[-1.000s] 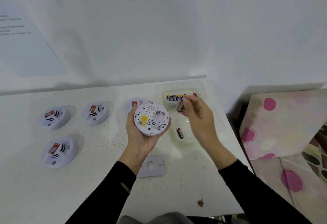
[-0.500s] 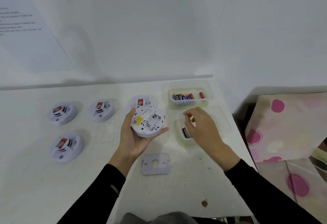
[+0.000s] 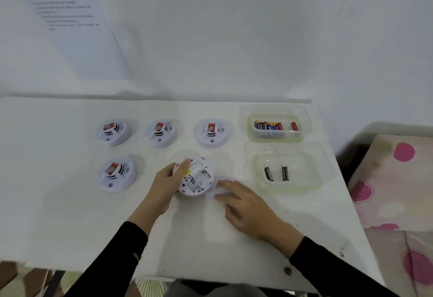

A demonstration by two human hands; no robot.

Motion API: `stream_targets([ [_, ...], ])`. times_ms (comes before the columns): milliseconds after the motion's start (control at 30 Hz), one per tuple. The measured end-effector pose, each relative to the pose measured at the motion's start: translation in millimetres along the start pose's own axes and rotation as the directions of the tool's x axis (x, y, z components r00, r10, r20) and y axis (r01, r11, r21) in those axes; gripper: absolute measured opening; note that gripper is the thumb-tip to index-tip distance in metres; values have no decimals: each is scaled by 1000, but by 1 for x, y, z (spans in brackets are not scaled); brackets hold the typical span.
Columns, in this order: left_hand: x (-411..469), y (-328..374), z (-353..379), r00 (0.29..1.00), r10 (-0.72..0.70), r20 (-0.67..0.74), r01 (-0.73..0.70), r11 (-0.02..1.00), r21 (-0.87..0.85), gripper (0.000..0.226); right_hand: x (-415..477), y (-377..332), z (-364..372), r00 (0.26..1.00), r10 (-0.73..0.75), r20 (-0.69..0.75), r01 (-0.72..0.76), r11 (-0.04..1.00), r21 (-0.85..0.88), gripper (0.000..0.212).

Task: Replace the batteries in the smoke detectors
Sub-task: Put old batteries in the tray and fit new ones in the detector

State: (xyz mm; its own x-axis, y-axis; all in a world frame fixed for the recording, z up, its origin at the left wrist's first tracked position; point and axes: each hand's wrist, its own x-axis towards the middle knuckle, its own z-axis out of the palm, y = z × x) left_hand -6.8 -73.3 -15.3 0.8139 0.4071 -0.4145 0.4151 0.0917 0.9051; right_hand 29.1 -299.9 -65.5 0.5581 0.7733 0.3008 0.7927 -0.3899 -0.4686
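The left hand gripped the upturned smoke detector near the middle of the white table. Its fingers curled over the left rim. The detector's back faced up, showing a label and the open battery bay; whether it sat on the table or hung just above it could not be told. The right hand lay just beside it on the right, its fingers fairly straight and resting on a pale flat plate that was blurred and partly tucked against the detector's lower right edge.

Four more smoke detectors stood face up with red tags. Three were in a row toward the wall: the left one, the middle one and the right one. The fourth sat alone on the near left.

At the right side of the table were two clear plastic tubs. The far tub held a cluster of mixed batteries and one red battery apart from them. The near tub held two dark batteries, lying side by side and not touching.

A printed sheet hung on the wall, its text unreadable. A pink-spotted cloth lay beyond the table's right edge.
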Motion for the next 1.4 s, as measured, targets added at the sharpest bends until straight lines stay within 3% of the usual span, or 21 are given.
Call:
stream_targets([
  [100, 3, 1, -7, 993, 116, -35, -112, 988, 109, 25, 17, 5, 3, 1000, 25, 13, -25, 999, 34, 36],
  [200, 11, 2, -11, 984, 170, 45, -176, 958, 227, 22, 28, 6, 5, 997, 73, -11, -72, 995, 71, 34],
  [367, 31, 10, -17, 969, 215, 124, -245, 909, 338, 16, 32, 9, 13, 975, 214, -64, -207, 973, 99, 48],
  [567, 46, 17, -18, 954, 211, 214, -280, 883, 376, 14, 35, 0, 6, 936, 353, -5, -343, 913, 221, 53],
  [733, 54, 18, -23, 938, 200, 282, -302, 871, 386, 14, 37, -5, 3, 925, 379, -34, -361, 903, 233, 52],
  [867, 65, 26, -25, 952, 180, 247, -276, 853, 443, 33, 40, -11, 1, 909, 416, -31, -395, 881, 260, 54],
  [1033, 93, 56, 4, 920, 337, 201, -392, 782, 484, 57, 46, -12, -1, 861, 507, -47, -472, 829, 299, 49],
  [1167, 116, 72, 46, 907, 317, 277, -419, 607, 676, 97, 54, -11, -5, 825, 561, -72, -518, 801, 299, 43],
  [1267, 127, 72, 60, 920, 207, 332, -392, 478, 786, 108, 57, -11, -9, 807, 581, -107, -528, 790, 311, 41],
  [1333, 131, 73, 62, 916, 233, 328, -402, 488, 775, 100, 60, -13, -11, 809, 574, -128, -510, 793, 333, 39],
  [1400, 123, 80, 58, 911, 273, 309, -411, 645, 644, 90, 64, -15, -15, 808, 563, -170, -480, 799, 362, 38],
])
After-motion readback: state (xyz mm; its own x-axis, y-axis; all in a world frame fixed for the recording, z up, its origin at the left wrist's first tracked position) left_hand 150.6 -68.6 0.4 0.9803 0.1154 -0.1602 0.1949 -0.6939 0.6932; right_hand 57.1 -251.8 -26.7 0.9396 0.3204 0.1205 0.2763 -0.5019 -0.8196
